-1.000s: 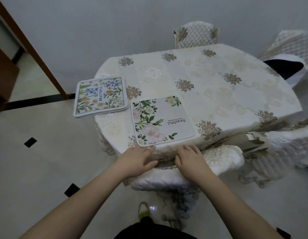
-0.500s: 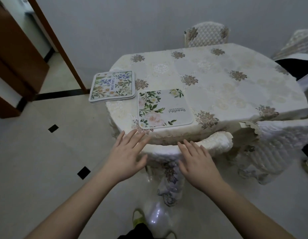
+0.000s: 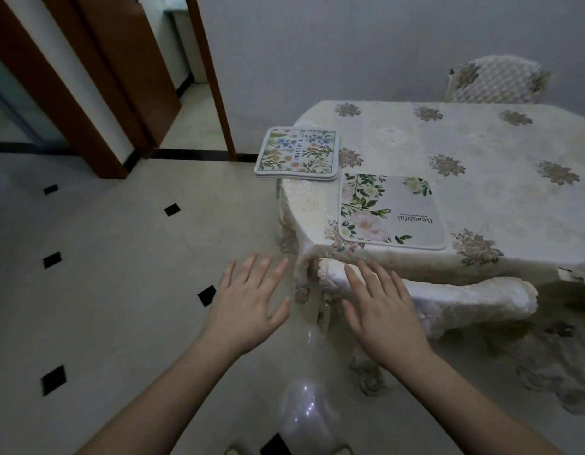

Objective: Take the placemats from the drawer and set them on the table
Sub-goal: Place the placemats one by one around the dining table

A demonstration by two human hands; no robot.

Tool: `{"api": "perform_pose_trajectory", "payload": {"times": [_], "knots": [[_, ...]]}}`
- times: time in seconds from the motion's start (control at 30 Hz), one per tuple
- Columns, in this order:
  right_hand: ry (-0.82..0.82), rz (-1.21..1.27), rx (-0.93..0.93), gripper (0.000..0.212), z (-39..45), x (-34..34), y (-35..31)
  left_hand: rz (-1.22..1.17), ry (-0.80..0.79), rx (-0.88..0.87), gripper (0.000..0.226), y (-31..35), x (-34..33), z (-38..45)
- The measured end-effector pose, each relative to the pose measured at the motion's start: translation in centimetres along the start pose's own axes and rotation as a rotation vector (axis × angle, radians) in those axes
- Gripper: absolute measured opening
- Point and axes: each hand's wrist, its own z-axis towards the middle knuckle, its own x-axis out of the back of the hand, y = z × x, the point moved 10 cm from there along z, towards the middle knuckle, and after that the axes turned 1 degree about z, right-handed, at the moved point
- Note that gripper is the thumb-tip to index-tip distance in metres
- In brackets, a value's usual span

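One pale rose-printed square placemat [image 3: 391, 211] lies at the cloth-covered worktop's [image 3: 481, 178] near edge, a blue-flowered stack [image 3: 297, 153] overhangs its left corner awaiting distribution, and both hands' grips, left [image 3: 248, 305] and right [image 3: 379, 315], are spread flat, empty.

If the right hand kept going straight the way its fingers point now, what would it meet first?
Most likely the padded chair cover under the table edge: the right hand, open with fingers spread, already overlaps it in the head view. Depth is unclear, so it might pass above it and reach the tablecloth hem.

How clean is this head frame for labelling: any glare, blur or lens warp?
Head view: dim, flat light; a glare spot on the glossy floor; wide-angle bowing of the door frame; left hand and right hand slightly soft; single placemat print readable.
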Motion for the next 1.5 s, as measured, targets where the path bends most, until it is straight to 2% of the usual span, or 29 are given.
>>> {"api": "perform_pose_trajectory", "payload": {"times": [0.2,0.53,0.73,0.9,1.1,1.5], "knots": [[-0.016,0.02,0.039,0.059,1.4,-1.9,-8.8,0.011,0.015,0.038,0.056,-8.6,-1.0,-4.6],[-0.063,0.023,0.161,0.059,4.0,-5.2,-27.8,0.023,0.0,0.084,0.062,-23.9,-1.1,-12.6],[-0.034,0.014,0.24,0.058,5.6,-5.1,-34.6,0.035,-0.036,0.125,0.063,-29.3,-1.8,-14.8],[-0.047,-0.003,0.266,0.058,7.1,-5.7,-36.1,-0.029,-0.013,0.21,0.061,-31.6,-1.7,-14.5],[-0.058,-0.018,0.223,0.058,10.4,-6.4,-34.7,-0.096,-0.008,0.327,0.061,-33.9,-1.6,-11.0],[-0.04,0.034,0.138,0.059,23.0,-8.1,-28.2,-0.026,-0.057,0.279,0.057,-34.8,-3.6,4.5]]}}
